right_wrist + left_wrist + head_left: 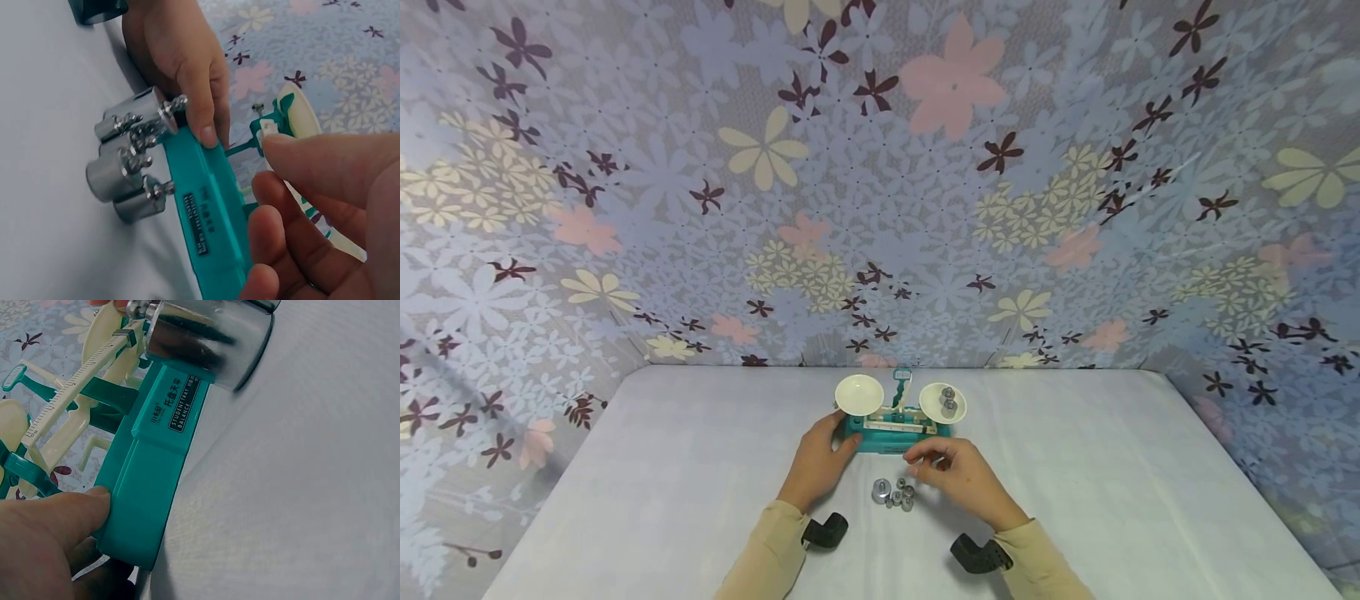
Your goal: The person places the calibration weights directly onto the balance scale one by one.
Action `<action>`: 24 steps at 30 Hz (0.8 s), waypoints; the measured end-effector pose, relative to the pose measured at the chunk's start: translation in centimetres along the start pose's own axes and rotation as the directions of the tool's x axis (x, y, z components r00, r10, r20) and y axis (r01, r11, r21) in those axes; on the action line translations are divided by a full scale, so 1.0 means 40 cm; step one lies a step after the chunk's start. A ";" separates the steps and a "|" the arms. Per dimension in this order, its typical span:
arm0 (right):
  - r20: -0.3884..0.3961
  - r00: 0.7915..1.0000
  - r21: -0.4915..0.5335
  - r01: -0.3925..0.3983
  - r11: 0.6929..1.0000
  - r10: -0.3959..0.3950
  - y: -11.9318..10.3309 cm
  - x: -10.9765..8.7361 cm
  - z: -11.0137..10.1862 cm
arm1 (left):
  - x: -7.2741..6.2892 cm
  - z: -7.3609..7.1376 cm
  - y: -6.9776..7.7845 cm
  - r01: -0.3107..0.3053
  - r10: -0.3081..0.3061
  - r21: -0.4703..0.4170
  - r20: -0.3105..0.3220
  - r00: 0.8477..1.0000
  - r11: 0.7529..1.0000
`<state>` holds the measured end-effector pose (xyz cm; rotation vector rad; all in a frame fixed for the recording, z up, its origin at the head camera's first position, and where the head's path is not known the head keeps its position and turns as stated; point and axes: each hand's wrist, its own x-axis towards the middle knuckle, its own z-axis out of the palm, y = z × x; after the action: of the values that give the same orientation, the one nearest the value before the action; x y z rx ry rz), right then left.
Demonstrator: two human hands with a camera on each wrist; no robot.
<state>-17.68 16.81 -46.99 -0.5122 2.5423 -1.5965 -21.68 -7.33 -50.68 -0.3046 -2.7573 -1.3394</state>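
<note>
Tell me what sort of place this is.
Probably an indoor tabletop workspace, perhaps for teaching: a teal student tray balance and a cluster of metal weights stand on a white-covered table, with a floral-patterned wall covering behind.

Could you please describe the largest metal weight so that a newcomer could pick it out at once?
On the white-covered table, find the teal balance. Metal weights cluster on its near side; in the head view, the largest weight stands leftmost, clearly wider than any neighbour.
</note>
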 end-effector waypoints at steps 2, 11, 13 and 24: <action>0.013 1.000 -0.008 -0.004 1.000 0.004 0.006 0.001 0.001 | 0.000 0.000 -0.001 -0.003 0.003 0.000 0.001 1.000 1.000; 0.054 0.998 -0.011 -0.011 1.000 0.012 0.024 0.004 -0.002 | 0.001 -0.001 -0.001 -0.017 0.017 0.001 0.002 1.000 1.000; 0.066 0.998 -0.013 -0.018 1.000 0.018 0.027 0.005 -0.004 | 0.002 -0.001 0.000 -0.016 0.016 0.000 0.004 1.000 1.000; 0.127 0.991 -0.030 -0.040 0.999 0.044 0.045 0.006 -0.010 | 0.001 0.002 -0.005 -0.015 0.015 -0.003 -0.001 1.000 1.000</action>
<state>-18.41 17.79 -48.38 -0.5410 2.4679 -1.4669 -21.77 -7.39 -50.90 -0.3246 -2.7471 -1.3393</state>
